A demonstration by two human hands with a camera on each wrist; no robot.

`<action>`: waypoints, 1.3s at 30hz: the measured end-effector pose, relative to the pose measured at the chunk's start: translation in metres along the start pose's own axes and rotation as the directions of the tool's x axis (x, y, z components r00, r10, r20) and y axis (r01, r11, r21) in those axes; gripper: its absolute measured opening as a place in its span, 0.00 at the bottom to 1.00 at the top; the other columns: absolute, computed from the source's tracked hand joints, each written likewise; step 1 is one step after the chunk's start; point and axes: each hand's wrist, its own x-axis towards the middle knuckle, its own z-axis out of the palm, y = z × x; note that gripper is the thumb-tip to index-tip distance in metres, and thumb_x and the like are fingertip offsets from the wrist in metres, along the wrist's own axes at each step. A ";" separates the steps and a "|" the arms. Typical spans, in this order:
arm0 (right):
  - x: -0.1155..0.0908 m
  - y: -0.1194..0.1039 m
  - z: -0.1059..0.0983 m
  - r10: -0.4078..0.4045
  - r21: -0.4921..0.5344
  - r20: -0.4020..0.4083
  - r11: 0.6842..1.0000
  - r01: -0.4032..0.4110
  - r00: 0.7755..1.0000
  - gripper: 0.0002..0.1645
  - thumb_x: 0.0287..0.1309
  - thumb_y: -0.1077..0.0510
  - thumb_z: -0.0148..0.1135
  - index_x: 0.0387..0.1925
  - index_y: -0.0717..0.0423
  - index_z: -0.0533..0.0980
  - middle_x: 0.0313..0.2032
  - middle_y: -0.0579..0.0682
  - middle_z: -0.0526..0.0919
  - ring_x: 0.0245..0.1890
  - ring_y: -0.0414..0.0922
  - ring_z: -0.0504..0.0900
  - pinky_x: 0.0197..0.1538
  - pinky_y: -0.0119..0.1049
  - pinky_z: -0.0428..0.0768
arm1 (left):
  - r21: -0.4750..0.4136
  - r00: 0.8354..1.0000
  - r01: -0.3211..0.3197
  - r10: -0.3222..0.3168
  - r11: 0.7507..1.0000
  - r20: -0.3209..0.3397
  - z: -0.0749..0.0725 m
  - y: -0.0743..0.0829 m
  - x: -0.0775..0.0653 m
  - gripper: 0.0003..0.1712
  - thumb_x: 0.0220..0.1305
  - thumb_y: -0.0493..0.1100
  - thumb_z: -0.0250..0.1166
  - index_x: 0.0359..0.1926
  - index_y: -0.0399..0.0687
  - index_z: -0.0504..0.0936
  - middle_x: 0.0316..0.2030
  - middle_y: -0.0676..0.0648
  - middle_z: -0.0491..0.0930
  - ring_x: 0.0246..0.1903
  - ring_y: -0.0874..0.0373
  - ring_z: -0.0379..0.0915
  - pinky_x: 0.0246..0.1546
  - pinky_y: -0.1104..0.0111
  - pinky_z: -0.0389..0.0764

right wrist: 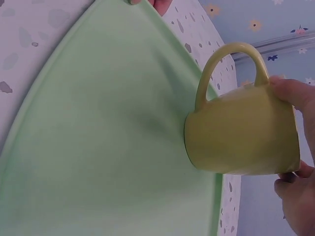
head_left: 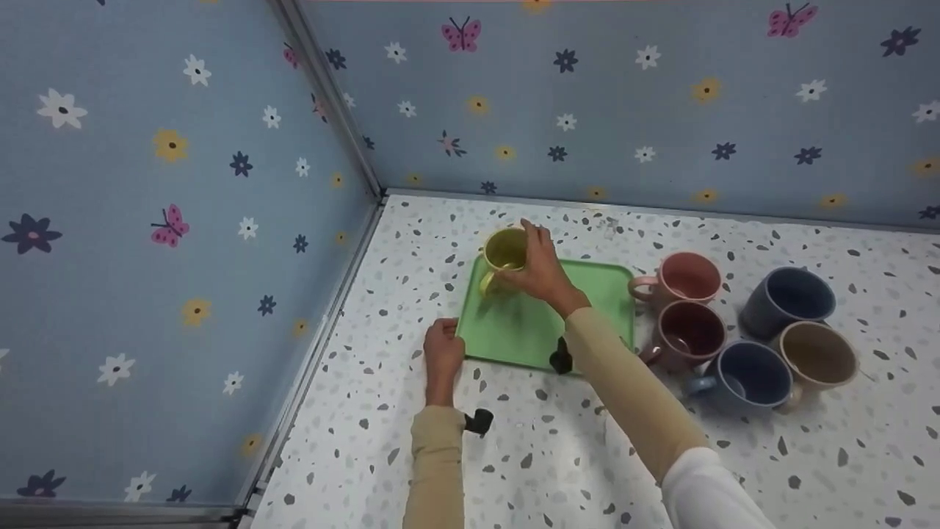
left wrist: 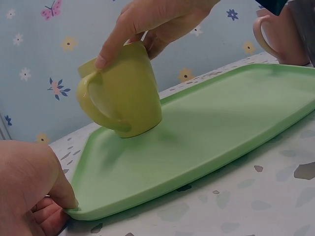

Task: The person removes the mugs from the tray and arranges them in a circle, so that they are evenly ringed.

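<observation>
A yellow mug [head_left: 505,250] is upright at the far left part of a green tray [head_left: 514,345]. My right hand [head_left: 540,268] grips the mug near its rim, thumb on the handle side and fingers across the far side. In the left wrist view the base of the mug [left wrist: 125,93] is close over the tray surface, its handle turned toward the near left. At the tray's near left corner, my left hand [head_left: 443,356] pinches the rim, the thumb on top and the other fingers curled beside and below it.
Right of the tray stand several mugs: a pink mug [head_left: 690,275], a maroon mug [head_left: 687,338], a blue mug [head_left: 749,375], a dark blue mug [head_left: 793,294] and a beige mug [head_left: 819,356]. Flower-patterned panels [head_left: 587,110] border the speckled table [head_left: 529,455] at the back and left.
</observation>
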 end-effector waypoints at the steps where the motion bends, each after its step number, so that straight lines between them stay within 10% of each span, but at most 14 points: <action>1: -0.001 0.001 -0.001 0.003 0.006 -0.005 1.000 -0.003 1.000 0.63 0.44 0.46 0.74 0.74 0.54 0.45 0.66 0.61 0.55 0.63 0.55 0.64 0.63 0.51 0.69 | 0.002 1.000 -0.001 0.001 1.000 0.002 0.000 0.000 0.000 0.23 0.54 0.26 0.48 0.51 0.36 0.77 0.46 0.38 0.78 0.47 0.47 0.76 0.50 0.60 0.77; 23: -0.014 0.000 -0.026 0.050 -0.132 0.113 0.991 -0.034 0.992 0.59 0.39 0.40 0.74 0.67 0.62 0.56 0.61 0.61 0.62 0.58 0.55 0.65 0.60 0.51 0.70 | 0.035 1.000 -0.022 0.022 0.999 -0.010 0.001 0.001 0.002 0.23 0.53 0.26 0.48 0.50 0.36 0.78 0.45 0.38 0.78 0.47 0.46 0.76 0.51 0.60 0.75; 39: -0.028 0.015 -0.039 0.001 -0.223 -0.024 0.975 -0.007 1.000 0.60 0.34 0.33 0.74 0.62 0.66 0.62 0.55 0.62 0.68 0.53 0.55 0.69 0.56 0.50 0.73 | 0.040 1.000 0.001 -0.001 0.999 -0.006 -0.001 0.000 0.001 0.24 0.54 0.27 0.47 0.52 0.36 0.77 0.46 0.38 0.78 0.47 0.47 0.75 0.50 0.59 0.75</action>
